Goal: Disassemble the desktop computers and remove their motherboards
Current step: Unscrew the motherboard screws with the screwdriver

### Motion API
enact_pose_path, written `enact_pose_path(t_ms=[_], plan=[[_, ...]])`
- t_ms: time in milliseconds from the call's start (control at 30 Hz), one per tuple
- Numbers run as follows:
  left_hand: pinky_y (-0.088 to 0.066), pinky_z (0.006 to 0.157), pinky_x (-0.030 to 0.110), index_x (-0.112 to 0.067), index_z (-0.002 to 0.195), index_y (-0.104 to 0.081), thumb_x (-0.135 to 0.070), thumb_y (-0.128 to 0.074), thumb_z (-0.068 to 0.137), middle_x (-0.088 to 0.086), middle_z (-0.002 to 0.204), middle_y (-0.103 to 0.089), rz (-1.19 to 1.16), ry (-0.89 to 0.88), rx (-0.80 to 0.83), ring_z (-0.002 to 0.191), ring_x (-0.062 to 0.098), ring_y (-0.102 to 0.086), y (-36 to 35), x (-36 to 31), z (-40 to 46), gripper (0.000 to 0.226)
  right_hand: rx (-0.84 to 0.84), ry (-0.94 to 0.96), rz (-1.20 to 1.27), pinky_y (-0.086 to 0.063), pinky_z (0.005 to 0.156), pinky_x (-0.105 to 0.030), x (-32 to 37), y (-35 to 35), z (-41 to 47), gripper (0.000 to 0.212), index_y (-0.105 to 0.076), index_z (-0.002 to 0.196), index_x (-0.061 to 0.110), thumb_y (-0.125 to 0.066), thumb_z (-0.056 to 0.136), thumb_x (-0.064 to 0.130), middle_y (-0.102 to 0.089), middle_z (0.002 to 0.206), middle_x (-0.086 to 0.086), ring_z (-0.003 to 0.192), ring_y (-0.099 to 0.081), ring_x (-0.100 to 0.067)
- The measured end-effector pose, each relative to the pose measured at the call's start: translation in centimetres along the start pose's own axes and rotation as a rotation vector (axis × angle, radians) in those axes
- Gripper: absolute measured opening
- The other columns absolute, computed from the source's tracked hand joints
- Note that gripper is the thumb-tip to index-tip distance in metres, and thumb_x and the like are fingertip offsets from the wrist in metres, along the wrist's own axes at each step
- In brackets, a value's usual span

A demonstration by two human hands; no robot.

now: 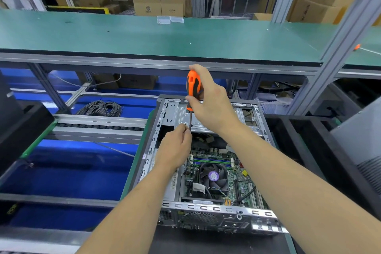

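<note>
Motherboard [218, 179] is lying in case [206, 209]; right hand [208, 101] is gripping screwdriver [192, 86]; left fingers [183, 130] are pinching its shaft.

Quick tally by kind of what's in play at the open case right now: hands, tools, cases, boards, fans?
Hands: 2, the left hand pinching the shaft, the right hand gripping the handle
Screwdriver: 1
Open computer case: 1
Motherboard: 1, not yet removed
CPU cooler fan: 1
Total: 6
</note>
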State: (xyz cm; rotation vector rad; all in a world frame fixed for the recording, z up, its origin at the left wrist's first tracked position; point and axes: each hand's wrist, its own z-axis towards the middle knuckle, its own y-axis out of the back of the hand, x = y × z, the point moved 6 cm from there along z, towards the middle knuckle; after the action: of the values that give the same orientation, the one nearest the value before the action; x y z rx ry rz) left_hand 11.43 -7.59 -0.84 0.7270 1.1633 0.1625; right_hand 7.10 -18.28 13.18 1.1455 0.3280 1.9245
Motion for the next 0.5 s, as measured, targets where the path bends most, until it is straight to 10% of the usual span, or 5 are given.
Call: enact_pose_path(t_ms=[500], plan=[[-0.034, 0.05, 0.035, -0.027, 0.072, -0.043, -0.042, -0.032, 0.094, -0.002, 0.058, -0.053, 0.015, -0.001, 0.0, 0.053, 0.015, -0.048, -0.2, 0.41, 0.2, 0.029, -0.006, 0.007, 0.011, -0.056, 0.078, -0.043, 0.04, -0.25, -0.04, 0.069, -0.032, 0.142, 0.034, -0.071, 0.089, 0.013, -0.06, 0.1, 0.001, 0.083, -0.062, -0.023]])
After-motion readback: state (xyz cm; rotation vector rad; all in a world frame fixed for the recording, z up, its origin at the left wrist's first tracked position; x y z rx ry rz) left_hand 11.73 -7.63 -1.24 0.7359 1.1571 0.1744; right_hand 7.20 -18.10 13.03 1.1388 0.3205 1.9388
